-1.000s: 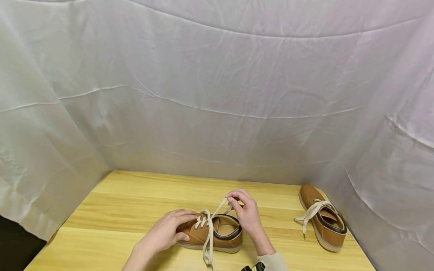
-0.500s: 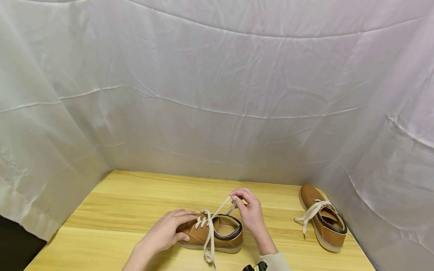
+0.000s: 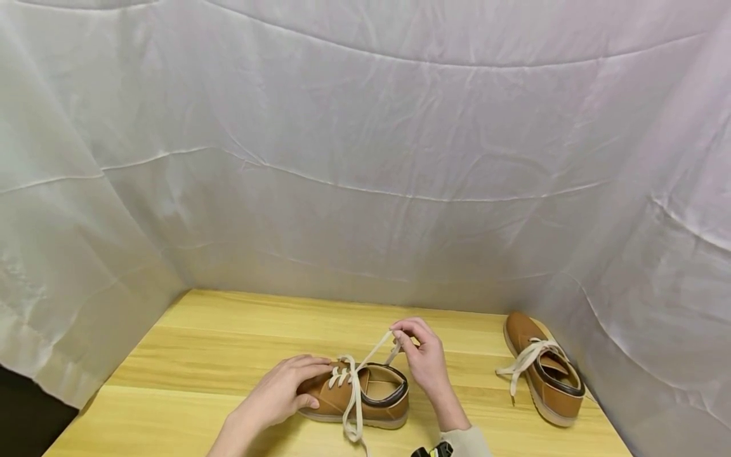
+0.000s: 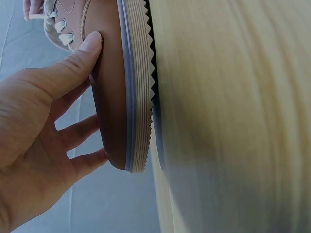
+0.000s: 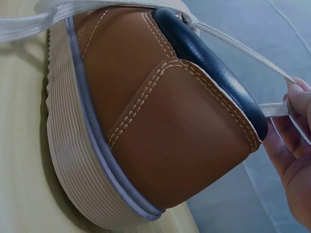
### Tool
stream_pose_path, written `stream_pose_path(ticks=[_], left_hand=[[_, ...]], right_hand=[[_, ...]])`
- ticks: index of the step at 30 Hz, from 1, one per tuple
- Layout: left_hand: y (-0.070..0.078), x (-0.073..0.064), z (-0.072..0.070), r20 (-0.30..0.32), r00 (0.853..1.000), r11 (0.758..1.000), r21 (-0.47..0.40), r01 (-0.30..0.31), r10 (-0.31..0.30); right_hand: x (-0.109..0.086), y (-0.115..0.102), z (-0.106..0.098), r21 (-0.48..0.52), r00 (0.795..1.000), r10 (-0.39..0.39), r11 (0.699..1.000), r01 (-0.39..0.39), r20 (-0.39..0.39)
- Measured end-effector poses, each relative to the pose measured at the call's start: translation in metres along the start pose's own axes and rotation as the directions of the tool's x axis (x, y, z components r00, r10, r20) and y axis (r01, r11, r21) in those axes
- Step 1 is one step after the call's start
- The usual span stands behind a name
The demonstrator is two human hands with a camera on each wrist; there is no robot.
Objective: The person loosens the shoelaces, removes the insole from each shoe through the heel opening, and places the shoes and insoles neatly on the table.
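Observation:
A brown leather shoe with a dark padded collar stands upright on the wooden table, toe to the left. My left hand grips its toe, the thumb on the near side and the fingers across the top and far side; the left wrist view shows the thumb on the leather. Above the heel opening, my right hand pinches a cream shoelace between thumb and fingertips. That lace runs taut from the crossing at the top of the eyelets. Another looped lace hangs over the shoe's near side.
A second brown shoe stands at the table's right edge, its laces trailing to the left. Grey cloth hangs behind and along both sides of the wooden table.
My right hand has shifted slightly to the right, drawing the pinched lace a little longer. The hanging loop has shifted slightly. My left hand stays on the toe.

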State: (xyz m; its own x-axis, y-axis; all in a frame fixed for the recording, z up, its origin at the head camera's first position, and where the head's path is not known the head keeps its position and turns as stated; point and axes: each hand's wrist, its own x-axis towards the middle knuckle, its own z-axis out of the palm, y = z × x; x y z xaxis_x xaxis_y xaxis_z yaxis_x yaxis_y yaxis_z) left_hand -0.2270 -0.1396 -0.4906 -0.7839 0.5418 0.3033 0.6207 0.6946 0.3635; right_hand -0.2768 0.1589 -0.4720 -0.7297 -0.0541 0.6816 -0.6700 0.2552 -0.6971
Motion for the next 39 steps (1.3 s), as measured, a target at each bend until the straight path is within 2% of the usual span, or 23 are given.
stream_pose_path(ticks=[7,13,24,39], left_hand=[[0.0007,-0.0009,0.0001,0.005,1.0,1.0,-0.013,0.001,-0.001],[0.0013,-0.0013,-0.0003,0.008,1.0,1.0,-0.006,0.004,-0.004],[0.0012,-0.0012,-0.001,0.007,1.0,1.0,0.004,-0.004,0.004],[0.0007,0.0001,-0.0021,0.011,1.0,1.0,0.0,-0.011,0.011]], right_hand=[[-0.0002,-0.0024,0.0,-0.022,1.0,-0.008,1.0,0.008,0.007],[-0.0007,0.0002,0.0012,-0.046,1.0,-0.005,0.999,0.004,-0.028],[0.0007,0.0,-0.0036,0.009,1.0,-0.017,1.0,0.017,-0.017],[0.0015,0.0017,-0.0061,-0.001,0.998,0.053,0.999,-0.053,-0.032]])
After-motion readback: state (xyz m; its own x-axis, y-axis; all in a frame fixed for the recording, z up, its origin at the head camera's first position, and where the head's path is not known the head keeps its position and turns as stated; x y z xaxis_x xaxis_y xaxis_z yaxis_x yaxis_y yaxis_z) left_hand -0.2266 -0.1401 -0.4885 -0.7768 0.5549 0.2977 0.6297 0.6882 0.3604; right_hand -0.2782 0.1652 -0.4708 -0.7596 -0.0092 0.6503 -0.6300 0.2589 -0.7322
